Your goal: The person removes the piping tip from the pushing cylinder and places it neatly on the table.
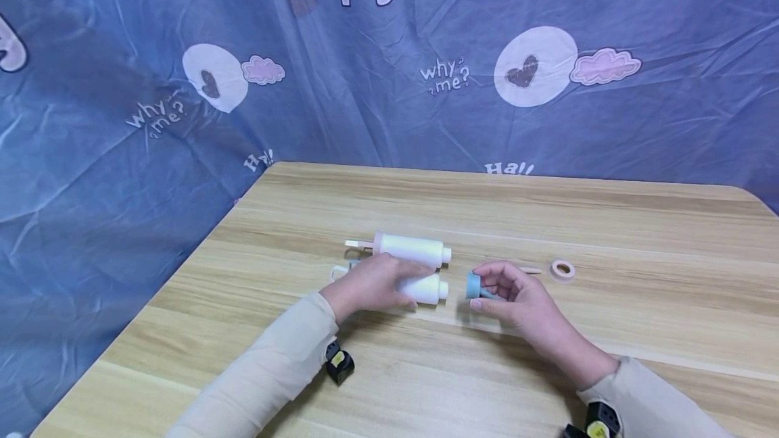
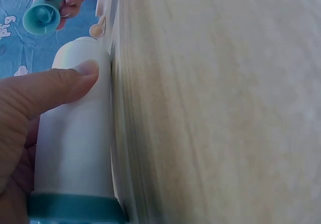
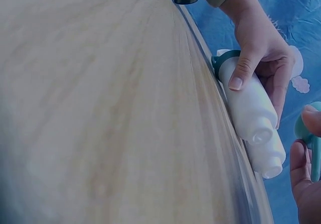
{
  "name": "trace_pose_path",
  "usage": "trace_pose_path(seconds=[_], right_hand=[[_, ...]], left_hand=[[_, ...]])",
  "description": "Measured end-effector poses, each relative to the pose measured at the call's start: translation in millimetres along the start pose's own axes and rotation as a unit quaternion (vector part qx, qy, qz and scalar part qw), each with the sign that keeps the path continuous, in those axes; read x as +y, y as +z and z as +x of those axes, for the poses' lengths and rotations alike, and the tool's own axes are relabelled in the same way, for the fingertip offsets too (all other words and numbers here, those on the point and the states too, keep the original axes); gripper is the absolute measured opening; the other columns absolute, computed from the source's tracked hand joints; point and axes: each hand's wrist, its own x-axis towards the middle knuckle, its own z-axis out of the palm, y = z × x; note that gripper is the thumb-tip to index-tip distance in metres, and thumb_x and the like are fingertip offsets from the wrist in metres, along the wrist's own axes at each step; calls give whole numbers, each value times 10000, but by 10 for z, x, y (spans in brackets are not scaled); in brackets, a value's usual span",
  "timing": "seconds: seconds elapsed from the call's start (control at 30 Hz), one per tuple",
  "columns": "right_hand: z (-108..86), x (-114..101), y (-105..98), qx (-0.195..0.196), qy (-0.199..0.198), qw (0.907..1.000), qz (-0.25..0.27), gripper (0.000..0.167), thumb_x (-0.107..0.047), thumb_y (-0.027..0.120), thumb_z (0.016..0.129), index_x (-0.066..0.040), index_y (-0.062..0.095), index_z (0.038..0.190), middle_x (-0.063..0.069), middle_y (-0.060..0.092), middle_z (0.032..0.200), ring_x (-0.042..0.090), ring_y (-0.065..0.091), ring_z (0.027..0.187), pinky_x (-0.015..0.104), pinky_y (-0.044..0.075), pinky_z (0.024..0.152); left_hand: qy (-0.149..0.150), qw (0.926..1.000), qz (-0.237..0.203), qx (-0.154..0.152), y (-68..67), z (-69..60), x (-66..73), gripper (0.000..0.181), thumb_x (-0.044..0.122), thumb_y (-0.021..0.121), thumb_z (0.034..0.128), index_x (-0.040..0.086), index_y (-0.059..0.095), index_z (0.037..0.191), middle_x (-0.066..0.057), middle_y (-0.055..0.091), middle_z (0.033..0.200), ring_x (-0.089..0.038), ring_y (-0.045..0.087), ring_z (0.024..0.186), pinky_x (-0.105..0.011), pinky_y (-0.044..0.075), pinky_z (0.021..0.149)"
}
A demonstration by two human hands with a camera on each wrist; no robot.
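Observation:
My left hand [image 1: 379, 281] grips a white bottle [image 1: 424, 290] with a teal collar [image 2: 75, 207], which lies on its side with its short neck towards the right. The thumb presses along one side in the left wrist view, the fingers behind the bottle. My right hand [image 1: 517, 297] pinches a small teal cup-shaped piece [image 1: 473, 285] with a thin stem, just right of the bottle neck and apart from it. Behind the held bottle lies a second white bottle [image 1: 411, 249] with a pink collar and a pale rod at its left end.
A pink ring [image 1: 562, 271] lies on the wooden table [image 1: 462, 384] right of my right hand. Next to it is a pink piece with a stem [image 1: 531, 270], partly hidden by the hand in the head view. Blue printed cloth [image 1: 389, 107] hangs behind the table.

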Motion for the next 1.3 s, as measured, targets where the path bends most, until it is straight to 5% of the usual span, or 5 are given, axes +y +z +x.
trace_pose_path(seconds=[0.37, 0.7, 0.93, 1.3], right_hand=[[2, 10, 4, -187, 62, 9998, 33, 455, -31, 721, 754, 64, 528, 1155, 88, 609, 941, 110, 591, 810, 225, 504, 717], [-6, -3, -9, -503, 272, 9982, 188, 446, -96, 684, 814, 92, 514, 1182, 154, 643, 989, 103, 622, 831, 229, 521, 738], [-4, 7, -27, -783, 194, 9960, 380, 415, -114, 625, 876, 128, 493, 1185, 110, 665, 950, 116, 644, 823, 261, 538, 751], [-5, -4, -40, -909, 118, 9948, 435, 394, -123, 566, 919, 175, 489, 1166, 1, 672, 871, 112, 647, 789, 292, 548, 714]], left_hand=[[-294, 9993, -194, 103, -2, 18, 24, 576, 305, 781, 722, 174, 594, 1251, 5, 604, 1239, -176, 579, 1113, -290, 457, 936], [51, 9947, -746, 711, -38, 4, 132, 492, 289, 748, 772, 134, 620, 1221, -35, 631, 1199, -159, 591, 1095, -260, 462, 921], [558, 9769, -1573, 1335, 43, 21, 267, 469, 197, 756, 767, 52, 625, 1194, -59, 654, 1154, -163, 627, 1017, -196, 461, 897], [370, 9396, -2803, 1926, 244, 81, 448, 479, 95, 754, 761, 24, 606, 1211, -95, 612, 1221, -198, 614, 1050, -174, 462, 888]])
